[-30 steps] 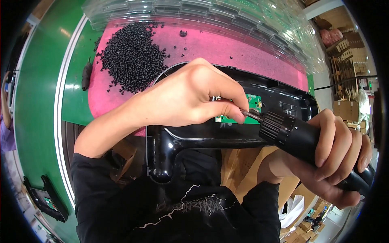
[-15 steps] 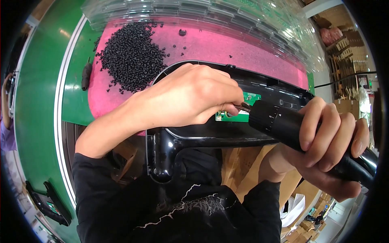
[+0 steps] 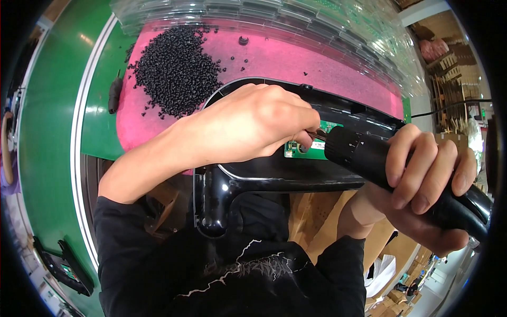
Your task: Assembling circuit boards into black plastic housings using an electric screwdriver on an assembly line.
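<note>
The driver (image 3: 364, 150) lies slantwise at my right, its black body over the right part of the shell (image 3: 274, 171) and its nose aimed left at the board (image 3: 317, 154). My right hand (image 3: 420, 177) is wrapped around its body, four fingers over the top and the thumb beneath. My left hand (image 3: 264, 121) reaches across the shell with thumb and fingertips clamped on the bit (image 3: 318, 136), just ahead of the driver's nose; I cannot tell whether a screw sits there too, as my fingers hide the tip. The green board lies inside the black shell, partly covered by my left hand. The shell rests on the pink mat (image 3: 274, 61), and its rounded leg juts past the mat's near edge toward my black shirt (image 3: 232, 274). Beyond my left wrist there is a heap of small black pieces (image 3: 177, 71), with a few strays and a round black cap (image 3: 243, 40) to its right. Clear trays (image 3: 264, 18) line the mat's far side. A dark-handled tool (image 3: 114, 95) lies on the green table (image 3: 97, 121), just left of the mat.
</note>
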Motion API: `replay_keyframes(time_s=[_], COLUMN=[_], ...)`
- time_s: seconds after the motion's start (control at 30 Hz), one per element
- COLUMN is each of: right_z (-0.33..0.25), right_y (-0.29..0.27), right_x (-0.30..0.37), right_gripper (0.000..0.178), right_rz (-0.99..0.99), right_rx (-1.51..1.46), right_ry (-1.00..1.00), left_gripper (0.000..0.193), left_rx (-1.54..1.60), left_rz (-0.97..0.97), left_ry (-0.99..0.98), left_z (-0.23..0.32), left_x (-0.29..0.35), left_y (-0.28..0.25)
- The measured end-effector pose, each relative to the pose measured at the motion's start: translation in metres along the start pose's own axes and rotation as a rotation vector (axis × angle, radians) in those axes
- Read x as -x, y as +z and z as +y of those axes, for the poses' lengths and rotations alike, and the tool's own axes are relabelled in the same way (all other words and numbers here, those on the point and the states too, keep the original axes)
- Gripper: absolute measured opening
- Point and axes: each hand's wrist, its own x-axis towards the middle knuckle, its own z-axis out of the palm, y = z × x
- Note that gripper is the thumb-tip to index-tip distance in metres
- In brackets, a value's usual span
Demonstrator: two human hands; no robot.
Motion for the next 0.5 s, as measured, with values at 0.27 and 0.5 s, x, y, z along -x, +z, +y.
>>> replay_keyframes(time_s=[0.27,0.5], right_z=[0.011,0.029], right_y=[0.000,-0.004], right_x=[-0.002,0.007], right_gripper=[0.058,0.060], right_rz=[0.014,0.094], right_rx=[0.087,0.184], right_ry=[0.183,0.284], left_gripper=[0.015,0.012], left_rx=[-0.241,-0.234], left_rz=[-0.095,0.135], left_ry=[-0.202,-0.145], left_z=[0.002,-0.002], left_x=[0.005,0.005], left_y=[-0.006,0.001])
